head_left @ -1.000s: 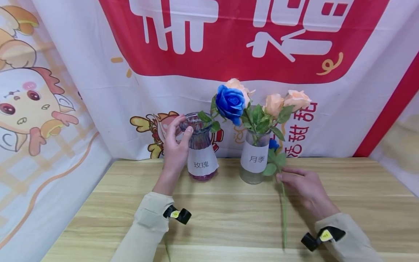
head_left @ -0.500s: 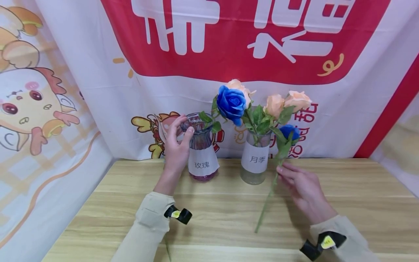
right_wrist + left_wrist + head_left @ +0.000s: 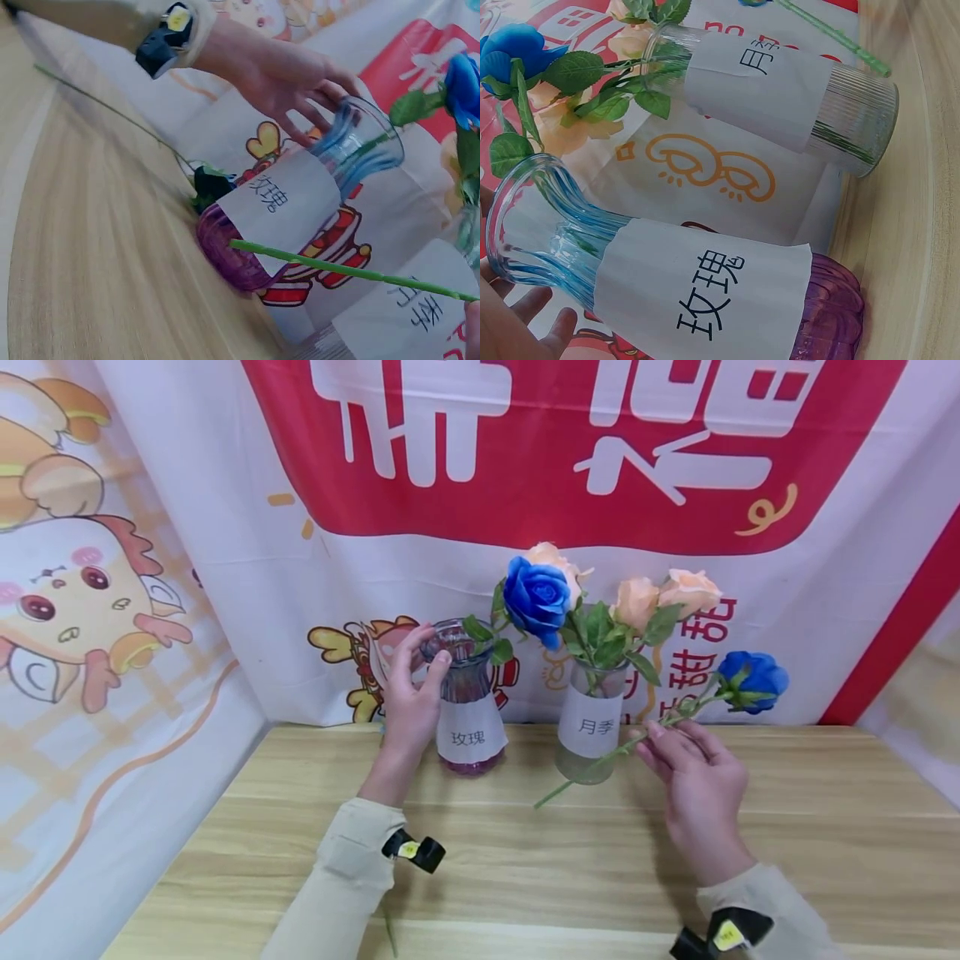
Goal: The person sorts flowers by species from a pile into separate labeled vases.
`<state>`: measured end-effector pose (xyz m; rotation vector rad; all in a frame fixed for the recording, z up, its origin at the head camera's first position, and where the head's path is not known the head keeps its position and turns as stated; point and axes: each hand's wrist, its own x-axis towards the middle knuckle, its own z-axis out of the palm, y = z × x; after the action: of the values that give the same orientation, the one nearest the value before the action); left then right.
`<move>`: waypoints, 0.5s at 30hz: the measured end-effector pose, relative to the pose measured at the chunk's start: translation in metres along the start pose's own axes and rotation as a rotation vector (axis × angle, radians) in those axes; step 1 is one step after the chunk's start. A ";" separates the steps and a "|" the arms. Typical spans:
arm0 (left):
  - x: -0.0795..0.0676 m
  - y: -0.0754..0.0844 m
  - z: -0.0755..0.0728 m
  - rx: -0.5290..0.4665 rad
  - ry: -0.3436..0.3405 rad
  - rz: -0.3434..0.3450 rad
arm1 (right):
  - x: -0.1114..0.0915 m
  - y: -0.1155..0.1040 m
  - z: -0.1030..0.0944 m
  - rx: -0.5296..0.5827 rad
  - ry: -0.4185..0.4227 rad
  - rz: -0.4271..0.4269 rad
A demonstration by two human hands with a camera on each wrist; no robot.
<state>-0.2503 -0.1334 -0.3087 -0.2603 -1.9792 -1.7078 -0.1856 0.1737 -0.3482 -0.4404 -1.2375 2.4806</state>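
My left hand (image 3: pixel 412 702) holds the rim of a flared blue-and-purple glass vase (image 3: pixel 463 687), thumb in front and fingers around the side. A blue rose (image 3: pixel 536 597) leans out of that vase to the right. Between thumb and fingers, my right hand (image 3: pixel 697 785) pinches the stem of another blue rose (image 3: pixel 753 681). Its bloom points right, and its bare stem (image 3: pixel 337 268) slants down leftward in front of the clear ribbed vase (image 3: pixel 585 770). Several peach roses (image 3: pixel 636 603) stand in the clear vase. Both vases carry white paper labels with handwritten characters.
A dark-headed rose (image 3: pixel 212 185) lies on the wooden table (image 3: pixel 510 868) beside the purple vase base, partly hidden under the left arm in the head view. A printed red-and-white cloth (image 3: pixel 375 577) hangs right behind the vases.
My right hand has turned the blue rose from upright to slanted, its bloom swinging out to the right and its stem end to the left. My left hand stays on the vase rim.
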 end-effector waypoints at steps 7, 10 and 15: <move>0.001 -0.001 0.000 -0.004 0.002 -0.005 | -0.018 0.003 0.017 -0.031 -0.027 -0.209; 0.001 -0.001 0.000 -0.003 0.003 -0.004 | -0.026 0.003 0.024 -0.045 -0.067 -0.320; 0.001 -0.001 0.000 0.004 0.004 -0.005 | -0.036 0.004 0.036 -0.018 -0.138 -0.492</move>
<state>-0.2512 -0.1335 -0.3088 -0.2509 -1.9816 -1.7057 -0.1689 0.1311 -0.3266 0.0363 -1.2406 2.1044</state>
